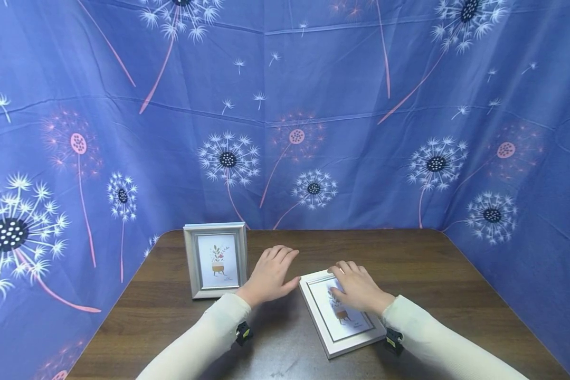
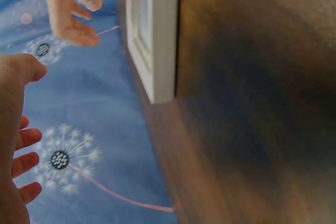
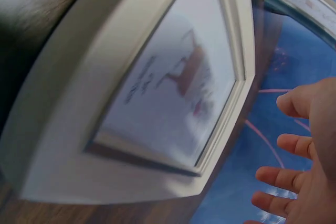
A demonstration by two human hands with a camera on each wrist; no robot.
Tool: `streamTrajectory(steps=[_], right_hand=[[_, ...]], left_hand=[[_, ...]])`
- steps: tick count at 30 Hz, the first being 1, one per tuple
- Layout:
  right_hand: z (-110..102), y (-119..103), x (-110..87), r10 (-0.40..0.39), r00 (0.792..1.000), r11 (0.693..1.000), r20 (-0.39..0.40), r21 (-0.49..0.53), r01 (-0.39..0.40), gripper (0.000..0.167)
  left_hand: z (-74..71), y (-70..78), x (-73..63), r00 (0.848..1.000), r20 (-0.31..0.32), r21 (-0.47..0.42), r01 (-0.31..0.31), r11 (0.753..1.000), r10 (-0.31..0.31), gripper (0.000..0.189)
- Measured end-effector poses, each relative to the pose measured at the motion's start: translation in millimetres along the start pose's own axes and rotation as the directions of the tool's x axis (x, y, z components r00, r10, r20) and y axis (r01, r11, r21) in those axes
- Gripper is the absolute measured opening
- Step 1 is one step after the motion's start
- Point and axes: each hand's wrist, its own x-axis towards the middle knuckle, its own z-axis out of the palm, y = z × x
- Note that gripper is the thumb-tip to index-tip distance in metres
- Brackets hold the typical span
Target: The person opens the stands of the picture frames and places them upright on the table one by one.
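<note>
Silver-grey frame (image 1: 193, 264), white frame (image 1: 319, 316); pictures (image 1: 204, 258) white, orange-brown pots (image 1: 218, 267). Counter (image 1: 423, 274) brown woodgrain. Backdrop (image 1: 361, 74) blue, white and pink dandelions (image 1: 228, 159), dotted centres. Sleeves (image 1: 204, 332) cream.

Two arms, both in pale long sleeves. Left forearm (image 1: 197, 340) enters at the lower edge of the head view and slants up and rightward; right forearm (image 1: 448, 340) slants up and leftward. Cuffs end near the wrists.

Left hand (image 1: 269, 277): back uppermost, fingers (image 1: 281, 254) close together and lightly bent, thumb (image 1: 291, 285) held apart, pointing toward the right hand (image 1: 358, 290).

Right hand: back uppermost, fingers (image 1: 348, 268) relaxed with a slight bend, thumb (image 1: 337, 293) apart from them, directed left. Right wrist view: fingertips separated, grasping nothing.

Hands apart, not touching each other.
</note>
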Motion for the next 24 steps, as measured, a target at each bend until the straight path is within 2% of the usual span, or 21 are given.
streamTrajectory(steps=[4,8,11,17,20,24], right_hand=[[0,7,-4.3,0.022,1.000,1.000,0.005,0.012,-0.022,0.040],[1,16,-7.7,0.033,0.999,0.999,-0.014,-0.007,-0.033,0.039],[2,23,-9.7,0.037,0.998,0.999,-0.046,-0.025,-0.038,0.037],[6,35,-12.8,0.081,0.996,0.996,-0.048,-0.038,-0.083,0.038],[7,39,-13.7,0.123,0.992,0.992,-0.030,-0.024,-0.123,0.040],[8,45,-14.6,0.165,0.986,0.986,-0.021,-0.009,-0.165,0.040]], left_hand=[[8.4,5.2,-1.6,0.997,0.079,0.027,0.006,1.000,-0.008,0.060],[15.8,9.7,-1.4,0.986,0.162,0.063,0.024,0.998,-0.034,0.060],[19.7,13.8,0.4,0.973,0.221,0.076,0.048,0.996,-0.064,0.061],[28.8,22.2,4.3,0.933,0.339,0.069,0.107,0.992,-0.124,0.061],[34.4,25.4,6.4,0.924,0.359,0.080,0.108,0.991,-0.130,0.059],[42.9,27.7,8.9,0.927,0.353,0.106,0.095,0.990,-0.126,0.057]])
